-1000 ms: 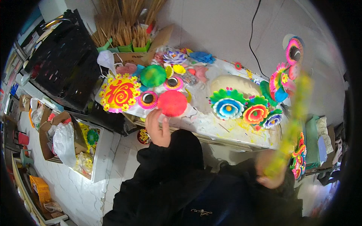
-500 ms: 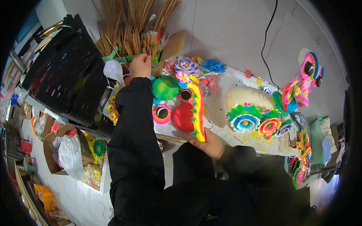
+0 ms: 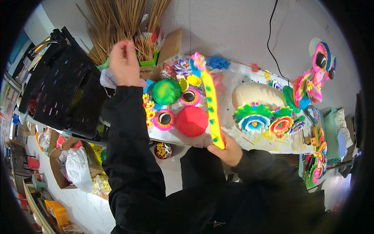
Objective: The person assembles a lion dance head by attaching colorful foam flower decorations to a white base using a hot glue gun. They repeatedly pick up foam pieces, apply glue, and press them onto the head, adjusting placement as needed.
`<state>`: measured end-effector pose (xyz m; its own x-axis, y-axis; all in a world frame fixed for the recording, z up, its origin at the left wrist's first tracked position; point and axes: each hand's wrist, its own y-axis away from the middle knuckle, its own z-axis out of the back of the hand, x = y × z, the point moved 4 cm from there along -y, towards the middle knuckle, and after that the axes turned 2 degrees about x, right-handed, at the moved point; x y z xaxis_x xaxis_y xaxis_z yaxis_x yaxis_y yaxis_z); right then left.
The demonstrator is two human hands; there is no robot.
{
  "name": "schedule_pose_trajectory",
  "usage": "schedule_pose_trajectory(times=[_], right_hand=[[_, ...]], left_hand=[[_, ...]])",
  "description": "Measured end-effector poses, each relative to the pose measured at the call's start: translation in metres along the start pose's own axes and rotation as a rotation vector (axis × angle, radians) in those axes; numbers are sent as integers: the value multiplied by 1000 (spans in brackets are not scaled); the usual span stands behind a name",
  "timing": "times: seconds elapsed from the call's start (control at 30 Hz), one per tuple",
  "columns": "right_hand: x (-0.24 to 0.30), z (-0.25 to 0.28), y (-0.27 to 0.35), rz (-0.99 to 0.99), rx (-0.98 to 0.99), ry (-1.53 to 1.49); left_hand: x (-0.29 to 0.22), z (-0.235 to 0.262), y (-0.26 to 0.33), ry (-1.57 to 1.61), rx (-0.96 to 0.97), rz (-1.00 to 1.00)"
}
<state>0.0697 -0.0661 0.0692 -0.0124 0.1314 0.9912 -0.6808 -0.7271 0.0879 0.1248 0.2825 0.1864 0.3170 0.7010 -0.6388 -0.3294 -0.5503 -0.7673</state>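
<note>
My right hand (image 3: 230,151) grips the lower end of a long yellow strip (image 3: 212,103) with green spots, a blue upper part and a pink flower at its tip. The strip stands nearly upright above the table. My left hand (image 3: 125,64) is raised in front of bundled thin wooden sticks (image 3: 128,19), fingers curled together; what they hold, if anything, I cannot make out. Between my arms lie a green dome (image 3: 166,91), a red dome (image 3: 192,121) and two pink-rimmed eye pieces, a left one (image 3: 164,119) and an upper one (image 3: 190,96).
Black stacked crates (image 3: 64,87) stand at the left. A beige rounded body (image 3: 257,95) with a blue flower (image 3: 254,121) and an orange flower (image 3: 280,125) occupies the table's right side. A colourful figure with eyes (image 3: 321,60) rises behind. A black cable (image 3: 270,43) hangs along the wall.
My left hand has lifted away from the stick boxes, up and to the left. The yellow strip has moved right with my right hand, uncovering more of the red dome.
</note>
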Motion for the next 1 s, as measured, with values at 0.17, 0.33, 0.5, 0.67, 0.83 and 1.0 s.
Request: schedule_pose_trajectory(times=[0.17,0.33,0.5,0.67,0.83,1.0], right_hand=[[56,5,15,300,5,133],[80,-9,38,544,85,295],[65,-21,58,333,129,-17],[58,-20,75,467,-39,245],[49,-22,86,558,-163,511],[60,-27,106,663,-141,609]], left_hand=[[-79,40,45,591,241,335],[-123,15,158,634,583,729],[-156,7,226,909,541,978],[-188,26,274,883,284,878],[-222,35,330,779,235,761],[-234,41,335,884,202,954]])
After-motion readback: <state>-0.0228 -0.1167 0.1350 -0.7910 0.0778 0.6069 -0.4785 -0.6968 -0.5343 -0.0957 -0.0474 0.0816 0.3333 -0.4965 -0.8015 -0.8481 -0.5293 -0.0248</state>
